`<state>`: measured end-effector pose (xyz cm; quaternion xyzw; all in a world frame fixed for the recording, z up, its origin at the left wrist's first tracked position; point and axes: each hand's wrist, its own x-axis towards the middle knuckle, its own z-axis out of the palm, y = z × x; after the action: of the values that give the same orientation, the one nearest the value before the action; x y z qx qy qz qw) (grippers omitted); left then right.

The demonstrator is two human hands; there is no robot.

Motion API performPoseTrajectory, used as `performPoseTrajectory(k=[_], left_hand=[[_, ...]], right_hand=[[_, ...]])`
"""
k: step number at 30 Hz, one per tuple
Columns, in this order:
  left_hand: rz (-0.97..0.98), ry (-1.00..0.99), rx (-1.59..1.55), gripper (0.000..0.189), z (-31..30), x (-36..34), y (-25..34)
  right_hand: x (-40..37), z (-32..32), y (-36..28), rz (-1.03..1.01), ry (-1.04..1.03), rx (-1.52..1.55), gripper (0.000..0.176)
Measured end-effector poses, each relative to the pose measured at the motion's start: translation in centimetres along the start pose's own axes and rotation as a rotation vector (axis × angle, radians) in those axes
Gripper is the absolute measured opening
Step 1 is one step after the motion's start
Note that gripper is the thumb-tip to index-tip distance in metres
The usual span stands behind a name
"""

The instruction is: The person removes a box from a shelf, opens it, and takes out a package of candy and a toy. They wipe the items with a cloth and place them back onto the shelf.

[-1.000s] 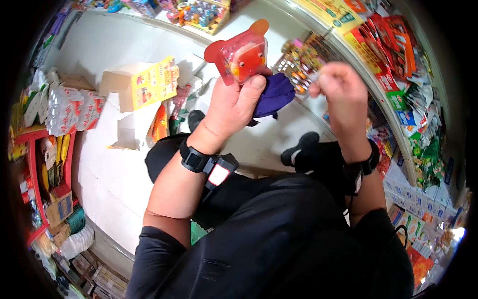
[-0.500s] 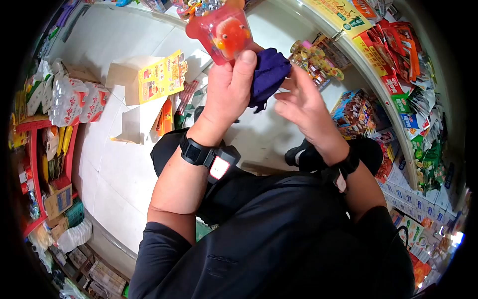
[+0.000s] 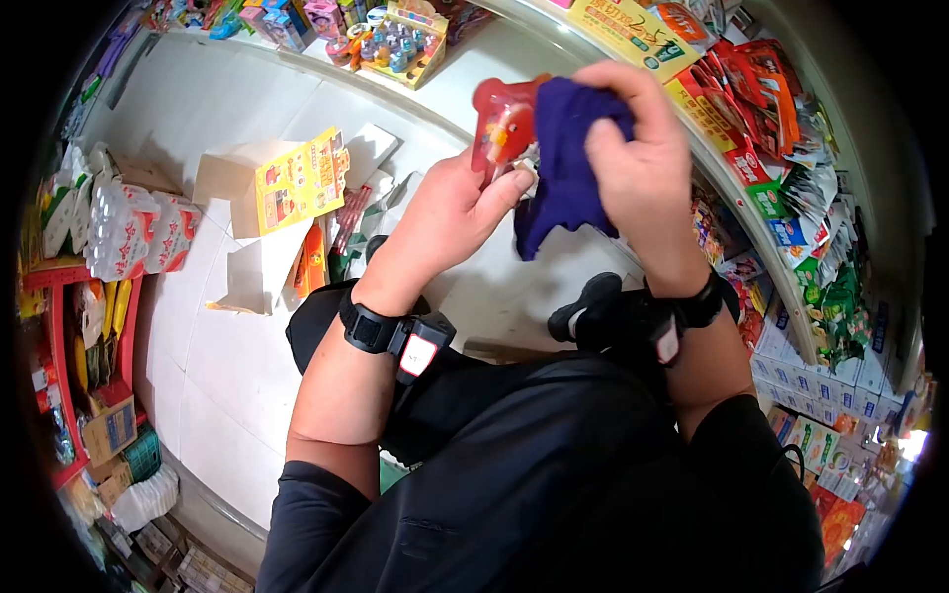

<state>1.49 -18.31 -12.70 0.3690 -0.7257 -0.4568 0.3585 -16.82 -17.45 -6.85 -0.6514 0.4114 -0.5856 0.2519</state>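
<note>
My left hand (image 3: 457,210) is closed around the lower part of a red see-through plastic container (image 3: 504,124) with ear-like corners and a small orange-red figure inside. A dark purple cloth (image 3: 571,173) hangs against the container's right side, its lower edge dropping loose. Gripping that cloth from the right is my right hand (image 3: 647,163), with the fingers curled over its top and the thumb on its front. The cloth hides the container's right side. Both hands are raised above the floor, in front of my knees.
An opened cardboard box with a yellow printed flap (image 3: 301,183) stands on the tiled floor (image 3: 213,381). A shelf of snack packets (image 3: 781,148) curves along the right. Small toys in a display box (image 3: 405,44) sit on the far shelf. Wrapped bottles (image 3: 124,222) top a red rack (image 3: 61,346) at left.
My right hand has taken hold of the purple cloth and spread it against the container's right side. The container has moved lower and slightly right; the view has shifted a little.
</note>
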Motion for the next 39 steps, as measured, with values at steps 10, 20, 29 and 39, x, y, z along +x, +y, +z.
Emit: performPoseTrajectory(k=[10, 20, 29, 39], left_hand=[[0.036, -0.007, -0.237, 0.036, 0.7, -0.1, -0.8], [0.032, -0.112, -0.216, 0.049, 0.1, -0.3, 0.6], [-0.058, 0.028, -0.384, 0.032, 0.4, -0.2, -0.5], [-0.041, 0.066, 0.088, 0.019, 1.3, 0.1, -0.5]], right_hand=[[0.8, -0.9, 0.2, -0.012, -0.187, -0.353, 0.027], [0.7, -0.1, -0.7, -0.178, -0.143, -0.563, 0.039], [1.0, -0.7, -1.0, -0.066, -0.272, -0.516, 0.02], [0.7, 0.7, -1.5, -0.186, -0.411, -0.498, 0.018]])
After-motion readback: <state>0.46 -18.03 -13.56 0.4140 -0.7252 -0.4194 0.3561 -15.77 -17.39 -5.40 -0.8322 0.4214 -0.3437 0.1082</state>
